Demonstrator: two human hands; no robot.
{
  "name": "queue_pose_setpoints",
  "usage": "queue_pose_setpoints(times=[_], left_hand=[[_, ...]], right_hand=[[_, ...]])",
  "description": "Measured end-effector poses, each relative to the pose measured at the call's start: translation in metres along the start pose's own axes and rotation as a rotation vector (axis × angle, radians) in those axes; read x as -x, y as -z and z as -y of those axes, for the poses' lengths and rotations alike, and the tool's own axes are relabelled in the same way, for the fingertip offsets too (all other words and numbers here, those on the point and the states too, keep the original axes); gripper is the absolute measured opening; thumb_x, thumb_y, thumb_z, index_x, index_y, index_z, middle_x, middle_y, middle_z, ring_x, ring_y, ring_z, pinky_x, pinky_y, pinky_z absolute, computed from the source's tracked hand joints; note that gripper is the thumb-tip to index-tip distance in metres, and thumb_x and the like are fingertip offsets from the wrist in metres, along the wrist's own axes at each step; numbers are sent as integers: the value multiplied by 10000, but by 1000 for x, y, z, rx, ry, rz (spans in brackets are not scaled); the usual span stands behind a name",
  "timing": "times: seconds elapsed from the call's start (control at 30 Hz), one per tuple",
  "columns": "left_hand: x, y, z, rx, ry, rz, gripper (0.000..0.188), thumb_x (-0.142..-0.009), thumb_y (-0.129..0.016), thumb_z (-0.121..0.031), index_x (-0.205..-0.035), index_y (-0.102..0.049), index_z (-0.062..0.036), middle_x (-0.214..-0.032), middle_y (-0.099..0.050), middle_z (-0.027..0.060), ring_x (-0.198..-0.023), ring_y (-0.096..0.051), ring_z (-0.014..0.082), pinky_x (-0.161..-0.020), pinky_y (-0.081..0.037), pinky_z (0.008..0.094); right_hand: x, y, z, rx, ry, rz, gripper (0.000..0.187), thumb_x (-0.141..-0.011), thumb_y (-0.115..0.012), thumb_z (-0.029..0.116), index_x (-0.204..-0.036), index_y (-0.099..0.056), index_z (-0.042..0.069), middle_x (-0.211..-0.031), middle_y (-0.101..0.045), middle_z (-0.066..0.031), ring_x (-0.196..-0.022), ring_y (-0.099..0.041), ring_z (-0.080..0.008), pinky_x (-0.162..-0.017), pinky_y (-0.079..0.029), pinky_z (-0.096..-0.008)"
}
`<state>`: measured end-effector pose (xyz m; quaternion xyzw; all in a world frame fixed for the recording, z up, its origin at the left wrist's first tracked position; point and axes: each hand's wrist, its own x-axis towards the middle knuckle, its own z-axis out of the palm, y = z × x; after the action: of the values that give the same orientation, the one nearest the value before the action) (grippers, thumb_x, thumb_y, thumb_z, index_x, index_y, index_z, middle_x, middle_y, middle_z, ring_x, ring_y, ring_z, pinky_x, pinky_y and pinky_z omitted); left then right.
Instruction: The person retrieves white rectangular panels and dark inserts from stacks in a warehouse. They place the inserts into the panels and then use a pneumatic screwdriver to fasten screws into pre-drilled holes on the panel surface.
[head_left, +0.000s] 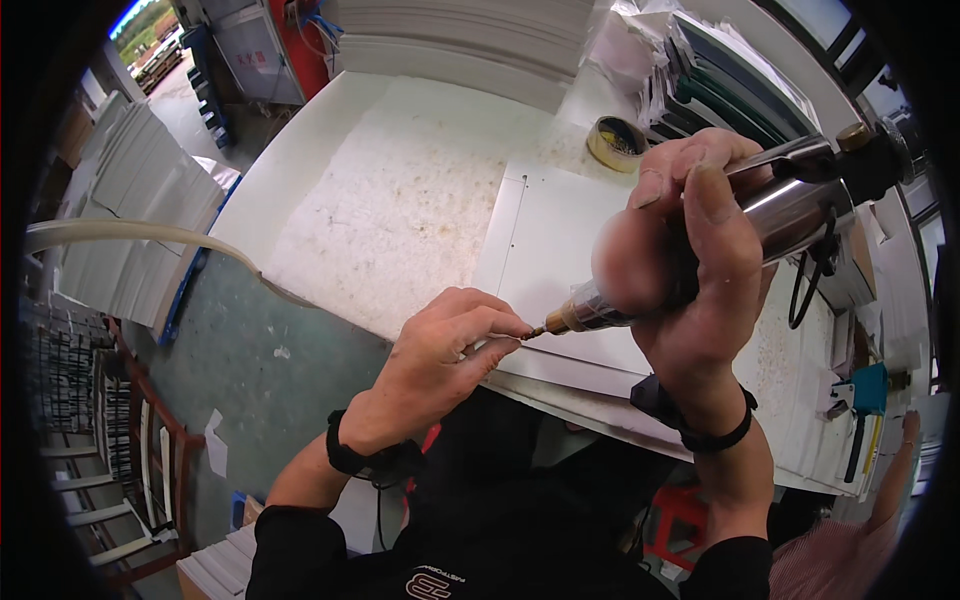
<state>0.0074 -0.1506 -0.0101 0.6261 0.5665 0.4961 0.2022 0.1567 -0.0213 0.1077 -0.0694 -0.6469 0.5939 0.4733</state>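
My right hand is wrapped round a chrome power screwdriver, held slanted with its brass-coloured nose pointing down to the left. At the tip of its bit, the thumb and fingers of my left hand are pinched together. Whatever small piece they hold there is too small to make out. Both hands are above the near edge of a flat white panel, which has a thin line and small dark holes along its left part. Black bands circle both my wrists.
A round yellowish container with small bits inside stands beyond the panel on the white worktable. Stacked boards line its back. A pale hose crosses at left. Another person is at lower right, near a red stool.
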Motion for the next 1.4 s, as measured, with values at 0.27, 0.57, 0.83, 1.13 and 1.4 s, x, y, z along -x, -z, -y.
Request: queue_pose_setpoints(times=[0.27,0.57,0.83,1.13,1.4], left_hand=[[9,11,1,-166,-31,25,215,-900,-697,8,-1096,-755,-61,-1151,-682,90,-1104,-608,288,-934,-517,374],[14,10,7,-210,-63,19,253,-875,-700,21,-1108,-751,-62,-1150,-678,92,-1107,-607,298,-939,-521,379],[11,10,7,-195,-54,14,232,-854,-730,-5,-1078,-745,-64,-1132,-673,82,-1085,-605,296,-929,-515,383],[20,11,15,-288,-134,18,361,-817,-792,-47,-1169,-714,-72,-1186,-672,87,-1101,-611,298,-954,-515,397],[24,9,15,-405,-289,13,400,-804,-824,-86,-1184,-705,-53,-1200,-674,80,-1142,-621,279,-969,-546,385]], right_hand=[[5,-20,-15,-105,-68,-20,146,-1000,-659,136,-960,-614,3,-838,-613,-55,-531,-541,-63,-475,-423,-240],[4,-22,-18,-78,-78,5,150,-1003,-662,161,-970,-614,23,-786,-610,-37,-535,-546,-55,-475,-412,-235],[6,-28,-22,19,-63,-21,227,-1017,-603,196,-903,-533,12,-829,-574,-73,-448,-463,-83,-409,-403,-264],[5,-28,-23,7,-63,14,231,-1009,-612,192,-890,-547,5,-830,-579,-83,-446,-470,-84,-419,-416,-264],[5,-28,-21,43,-62,55,184,-1004,-619,166,-937,-563,4,-835,-590,-86,-464,-487,-84,-436,-429,-260]])
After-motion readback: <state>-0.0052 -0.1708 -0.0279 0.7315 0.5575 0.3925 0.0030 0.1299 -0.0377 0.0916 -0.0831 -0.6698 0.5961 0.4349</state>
